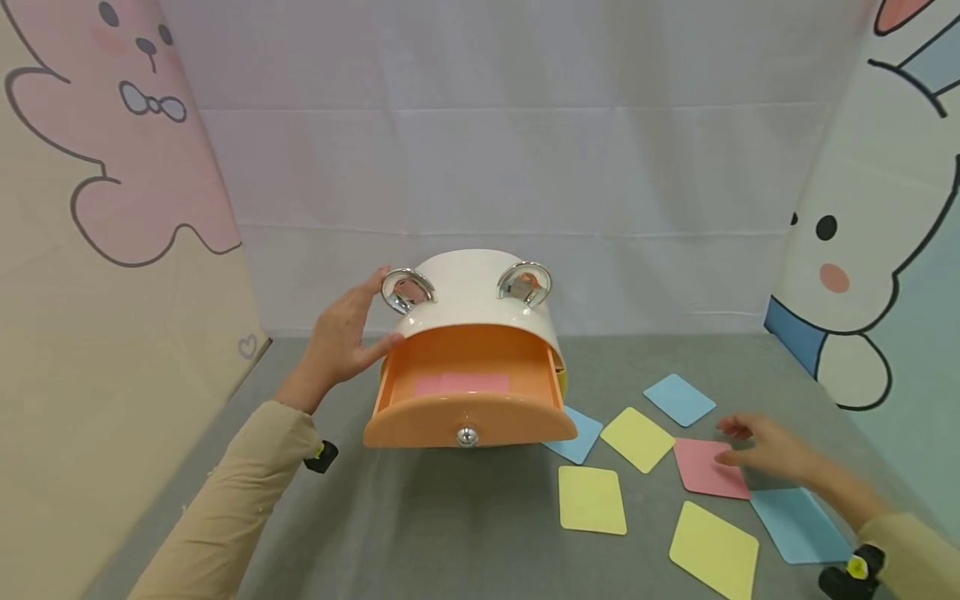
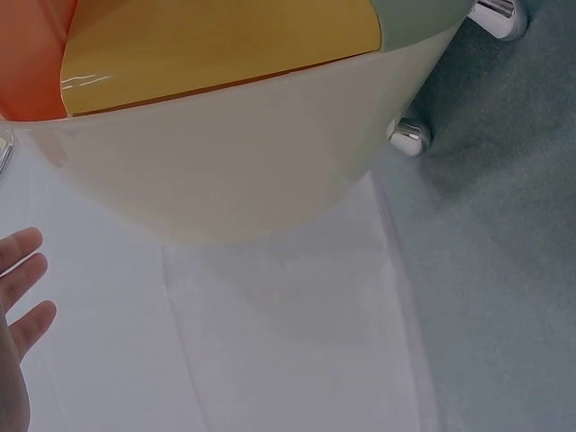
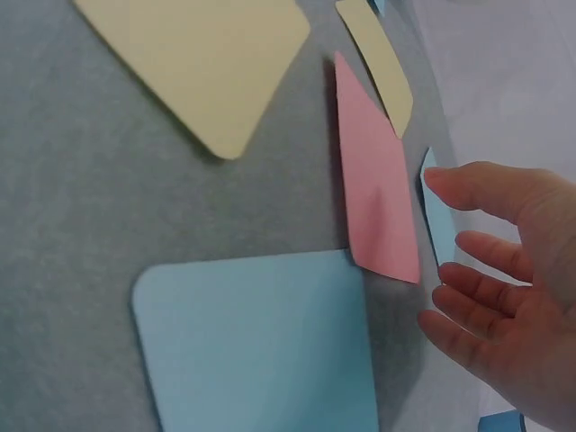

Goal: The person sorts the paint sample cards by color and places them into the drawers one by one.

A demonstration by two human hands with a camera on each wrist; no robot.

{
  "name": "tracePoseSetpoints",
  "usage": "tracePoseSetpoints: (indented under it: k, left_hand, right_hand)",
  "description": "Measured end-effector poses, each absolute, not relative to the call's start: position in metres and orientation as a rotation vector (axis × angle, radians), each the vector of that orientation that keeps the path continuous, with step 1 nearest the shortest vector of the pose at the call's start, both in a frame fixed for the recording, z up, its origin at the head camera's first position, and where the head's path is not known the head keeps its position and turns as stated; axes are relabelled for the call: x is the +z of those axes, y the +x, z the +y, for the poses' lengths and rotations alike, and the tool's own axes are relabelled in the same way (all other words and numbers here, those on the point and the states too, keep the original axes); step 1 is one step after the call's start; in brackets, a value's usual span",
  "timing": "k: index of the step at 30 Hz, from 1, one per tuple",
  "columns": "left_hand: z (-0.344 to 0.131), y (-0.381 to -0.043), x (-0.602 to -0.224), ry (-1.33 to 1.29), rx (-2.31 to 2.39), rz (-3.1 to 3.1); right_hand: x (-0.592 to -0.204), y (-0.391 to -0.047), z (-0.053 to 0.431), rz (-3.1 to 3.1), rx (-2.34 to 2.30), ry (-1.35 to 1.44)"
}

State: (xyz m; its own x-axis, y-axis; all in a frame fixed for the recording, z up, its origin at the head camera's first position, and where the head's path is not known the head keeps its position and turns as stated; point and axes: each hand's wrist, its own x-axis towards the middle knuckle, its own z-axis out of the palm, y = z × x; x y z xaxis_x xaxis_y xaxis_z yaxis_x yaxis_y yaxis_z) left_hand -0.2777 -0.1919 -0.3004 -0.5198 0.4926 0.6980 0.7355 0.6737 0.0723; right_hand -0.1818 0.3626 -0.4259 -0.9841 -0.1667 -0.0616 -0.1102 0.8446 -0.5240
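A white rounded drawer box [image 1: 471, 287] with two chrome ring ornaments stands mid-table. Its orange drawer [image 1: 420, 427] is pulled out, and a pink card [image 1: 461, 382] lies inside. My left hand [image 1: 341, 337] is spread at the box's left side, thumb near the front rim; the left wrist view shows its straight fingers [image 2: 27, 279] at the edge, beside the box's white shell [image 2: 225, 180]. On the right, my right hand [image 1: 776, 450] hovers over a pink card [image 1: 708, 468] on the table, fingers slightly bent, nothing held. The right wrist view shows a gap between that hand [image 3: 522, 288] and the pink card [image 3: 378, 198].
Yellow cards [image 1: 592, 500] and blue cards [image 1: 801, 525] lie scattered over the table's right half, several in all. One blue card [image 1: 577, 435] is partly behind the drawer's right corner. A pale curtain [image 1: 525, 167] closes off the back; printed cloths hang at both sides.
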Motion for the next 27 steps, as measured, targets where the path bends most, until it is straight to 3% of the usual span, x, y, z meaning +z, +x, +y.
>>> tracePoseSetpoints:
  k: [14,27]
  left_hand:
    - [-0.193,-0.277,-0.300,-0.953,-0.484,-2.226]
    - [-0.193,-0.279,-0.301,-0.958,-0.484,-2.210]
  right_hand:
    - [-0.441,-0.179,0.360,3.002,-0.794,-0.373]
    - [-0.430,-0.181,0.366,2.937,-0.871,-0.386]
